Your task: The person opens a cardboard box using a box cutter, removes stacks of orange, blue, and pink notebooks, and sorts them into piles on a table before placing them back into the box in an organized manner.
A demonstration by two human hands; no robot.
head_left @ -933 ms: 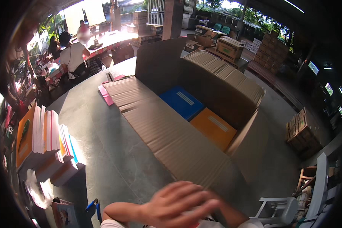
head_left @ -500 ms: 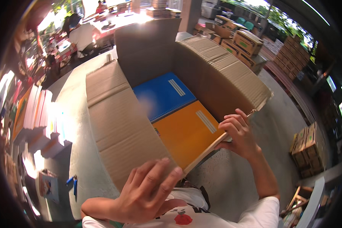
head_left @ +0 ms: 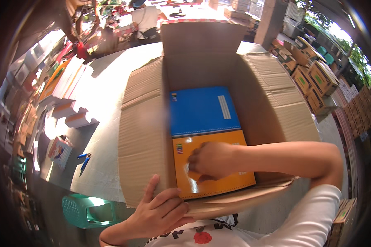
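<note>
An opened cardboard box (head_left: 142, 119) stands on the table before me with its flaps spread. Inside lie a blue-covered notebook (head_left: 200, 111) at the far end and an orange-covered notebook (head_left: 218, 185) nearer me, side by side. My right hand (head_left: 214, 160) reaches into the box and rests on the orange cover, its fingers curled in with no held item visible. At the box's near left corner, my left hand (head_left: 165, 210) has its fingers bent over the edge, the index finger raised apart. What lies beneath the two covers is hidden.
Stacks of books (head_left: 70, 82) stand at the table's left, near blue-handled snips (head_left: 84, 161). A green plastic stool (head_left: 76, 212) is below the table's left edge. Piled cartons (head_left: 317, 80) stand at the right rear. A person (head_left: 145, 20) is seen from behind at the far side.
My right hand has left the box's near right edge and come down onto the orange notebook. My left hand has lowered to the near left corner. The view has swung, showing the box straighter.
</note>
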